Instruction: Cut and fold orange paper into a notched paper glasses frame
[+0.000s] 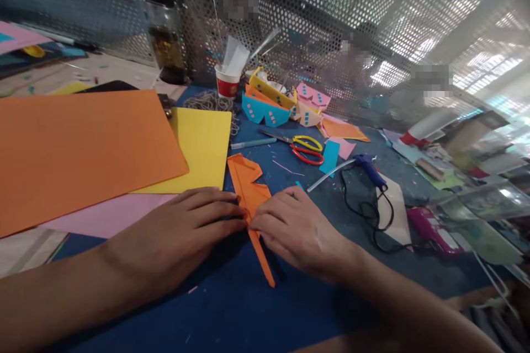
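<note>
A folded orange paper cutout (250,190) with a notched edge lies slantwise on the blue work surface, its narrow strip pointing toward me. My left hand (182,231) comes in from the left, its fingertips pressed on the strip's left edge. From the other side, my right hand (296,226) grips the same paper with bent fingers, the two sets of fingertips meeting at the strip. The hands cover the paper's middle. Just beyond it lie scissors (306,149) with yellow and red handles and a light blue pen-like tool (253,143).
Large orange (83,154) and yellow (205,143) sheets overlap at left. Finished-looking blue paper shapes (265,110) stand behind, near a red-and-white cup (227,81) and a jar (165,44). At right are a blue glue gun (370,171) with its cord and a magenta object (434,230).
</note>
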The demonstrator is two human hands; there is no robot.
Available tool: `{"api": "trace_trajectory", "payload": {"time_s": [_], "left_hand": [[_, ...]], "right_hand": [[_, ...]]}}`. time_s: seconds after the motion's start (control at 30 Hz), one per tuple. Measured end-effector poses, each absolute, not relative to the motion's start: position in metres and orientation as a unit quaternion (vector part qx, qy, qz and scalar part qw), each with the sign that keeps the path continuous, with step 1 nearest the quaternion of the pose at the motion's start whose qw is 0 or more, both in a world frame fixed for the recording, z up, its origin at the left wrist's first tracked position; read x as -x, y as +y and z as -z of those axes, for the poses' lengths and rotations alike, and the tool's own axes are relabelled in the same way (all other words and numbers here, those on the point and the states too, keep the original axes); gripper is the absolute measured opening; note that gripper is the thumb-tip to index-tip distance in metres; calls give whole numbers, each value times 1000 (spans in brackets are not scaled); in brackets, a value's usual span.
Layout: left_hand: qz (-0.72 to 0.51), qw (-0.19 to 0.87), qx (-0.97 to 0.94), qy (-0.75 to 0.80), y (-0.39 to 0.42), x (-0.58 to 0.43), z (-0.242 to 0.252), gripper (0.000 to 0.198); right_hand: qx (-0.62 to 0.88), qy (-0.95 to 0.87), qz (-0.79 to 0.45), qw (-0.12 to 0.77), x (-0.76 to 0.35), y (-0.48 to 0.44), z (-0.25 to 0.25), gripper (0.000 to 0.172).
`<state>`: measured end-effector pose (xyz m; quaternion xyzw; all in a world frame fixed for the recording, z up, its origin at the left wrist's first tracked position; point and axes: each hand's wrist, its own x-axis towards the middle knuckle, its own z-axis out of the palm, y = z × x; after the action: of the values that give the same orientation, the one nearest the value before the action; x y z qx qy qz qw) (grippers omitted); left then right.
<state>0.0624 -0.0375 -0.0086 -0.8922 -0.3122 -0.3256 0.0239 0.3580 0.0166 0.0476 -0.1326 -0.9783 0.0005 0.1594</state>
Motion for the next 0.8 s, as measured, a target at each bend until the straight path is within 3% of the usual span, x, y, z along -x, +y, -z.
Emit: {"api": "trace_trajectory", "payload": {"time_s": [0.47,0.8], "left_hand": [[310,-28,902,-298,-38,-56,4,58],[329,-37,887,-322,-38,-58,8,50]], "right_hand": [[164,-979,2,125,-362,5,-44,17],[159,-980,27,121,-359,0,-55,19]]}}
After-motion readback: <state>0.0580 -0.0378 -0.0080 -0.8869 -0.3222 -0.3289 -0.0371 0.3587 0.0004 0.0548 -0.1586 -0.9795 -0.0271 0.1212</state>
